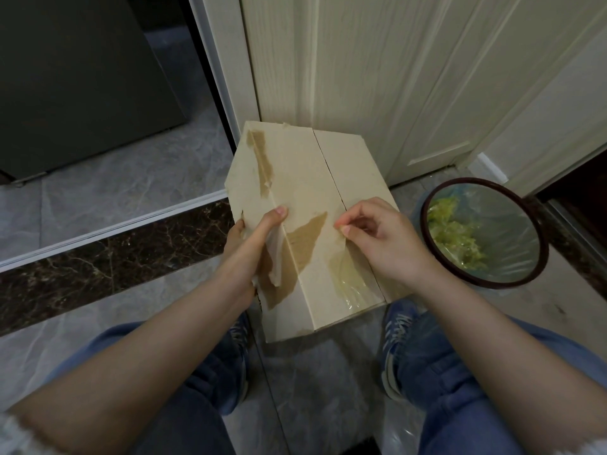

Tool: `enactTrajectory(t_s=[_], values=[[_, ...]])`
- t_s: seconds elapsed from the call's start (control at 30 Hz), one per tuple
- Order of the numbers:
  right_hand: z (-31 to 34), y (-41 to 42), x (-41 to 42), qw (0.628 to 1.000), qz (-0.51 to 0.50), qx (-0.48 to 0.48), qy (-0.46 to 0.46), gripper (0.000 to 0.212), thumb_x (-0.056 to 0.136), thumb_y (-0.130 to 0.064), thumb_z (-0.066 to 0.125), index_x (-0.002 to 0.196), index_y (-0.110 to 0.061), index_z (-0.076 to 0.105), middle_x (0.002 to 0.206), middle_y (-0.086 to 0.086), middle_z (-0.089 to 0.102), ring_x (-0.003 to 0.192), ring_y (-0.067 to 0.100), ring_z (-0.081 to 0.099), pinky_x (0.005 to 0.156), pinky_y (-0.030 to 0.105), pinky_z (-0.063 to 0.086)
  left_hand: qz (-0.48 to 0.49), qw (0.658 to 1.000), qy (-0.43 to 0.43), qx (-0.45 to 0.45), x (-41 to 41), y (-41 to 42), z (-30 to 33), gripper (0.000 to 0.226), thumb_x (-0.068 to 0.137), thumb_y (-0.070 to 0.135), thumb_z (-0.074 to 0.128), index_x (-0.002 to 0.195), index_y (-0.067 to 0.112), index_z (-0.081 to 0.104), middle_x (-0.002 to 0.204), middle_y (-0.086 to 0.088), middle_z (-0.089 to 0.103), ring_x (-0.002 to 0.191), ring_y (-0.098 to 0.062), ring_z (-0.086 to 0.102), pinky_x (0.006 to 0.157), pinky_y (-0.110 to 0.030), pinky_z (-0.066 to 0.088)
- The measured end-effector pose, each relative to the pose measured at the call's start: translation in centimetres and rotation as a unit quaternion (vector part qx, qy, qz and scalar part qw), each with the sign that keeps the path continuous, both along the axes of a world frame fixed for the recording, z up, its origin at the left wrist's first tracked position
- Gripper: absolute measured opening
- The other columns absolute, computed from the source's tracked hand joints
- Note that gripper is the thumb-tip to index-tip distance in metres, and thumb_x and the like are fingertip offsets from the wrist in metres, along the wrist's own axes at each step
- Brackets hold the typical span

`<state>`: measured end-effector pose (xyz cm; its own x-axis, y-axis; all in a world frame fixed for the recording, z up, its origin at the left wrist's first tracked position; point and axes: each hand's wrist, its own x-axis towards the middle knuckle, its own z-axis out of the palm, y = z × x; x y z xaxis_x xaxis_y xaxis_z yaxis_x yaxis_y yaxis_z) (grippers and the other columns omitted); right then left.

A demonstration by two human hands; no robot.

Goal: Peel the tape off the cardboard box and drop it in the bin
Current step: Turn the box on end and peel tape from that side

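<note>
My right hand (pixel 384 238) has open floor and air between the cardboard box (pixel 308 224) and the bin (pixel 484 233) just to its right, whose round mouth faces up with only greenish scraps low inside. Behind the box the pale door (pixel 361 60) blocks any reach forward. My left hand (pixel 253 238) is hemmed in by the box's side, with bare tiled floor (pixel 115 192) beyond.

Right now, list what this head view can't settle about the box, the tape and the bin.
- Cardboard box: its far side and underside face away.
- Clear tape: where it ends under the right hand is covered.
- Left hand: its fingers lie behind the box edge.
- Bin: its body is hidden below its rim.
</note>
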<state>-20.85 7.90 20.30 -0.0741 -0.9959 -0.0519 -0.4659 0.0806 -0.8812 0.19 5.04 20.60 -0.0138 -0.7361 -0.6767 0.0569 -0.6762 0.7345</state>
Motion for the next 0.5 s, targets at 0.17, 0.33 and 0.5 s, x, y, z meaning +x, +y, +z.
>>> enactTrajectory(t_s=[0.17,0.33,0.5], values=[[0.08,0.21,-0.08,0.995,0.040,-0.005,0.092,0.016,0.095,-0.008,0.060,0.091,-0.023,0.064,0.103,-0.005,0.061,0.094,0.006,0.059,0.088,0.015,0.045,0.005,1.000,-0.002,0.000,-0.20,-0.04,-0.07,0.104,0.065,0.061,0.079,0.155,0.032,0.036,0.110,0.017,0.054,0.100,-0.012,0.053,0.095,-0.043,0.042],[-0.46,0.82,0.28,0.959,0.081,-0.157,0.222,0.012,0.095,0.003,0.055,0.097,-0.007,0.061,0.098,-0.002,0.054,0.084,0.001,0.044,0.081,0.004,0.033,0.013,1.000,-0.003,0.004,-0.28,-0.09,-0.08,0.087,0.076,0.057,0.077,0.151,0.032,0.041,0.107,0.017,0.055,0.094,-0.008,0.053,0.095,-0.043,0.044],[-0.24,0.37,0.36,0.987,0.014,-0.106,0.118,0.013,0.095,-0.001,0.056,0.094,-0.013,0.062,0.091,-0.008,0.059,0.082,-0.004,0.053,0.075,0.006,0.036,0.005,1.000,0.004,0.010,-0.18,-0.27,0.10,0.086,0.072,0.060,0.078,0.147,0.032,0.047,0.112,0.012,0.060,0.101,-0.013,0.057,0.095,-0.042,0.048]])
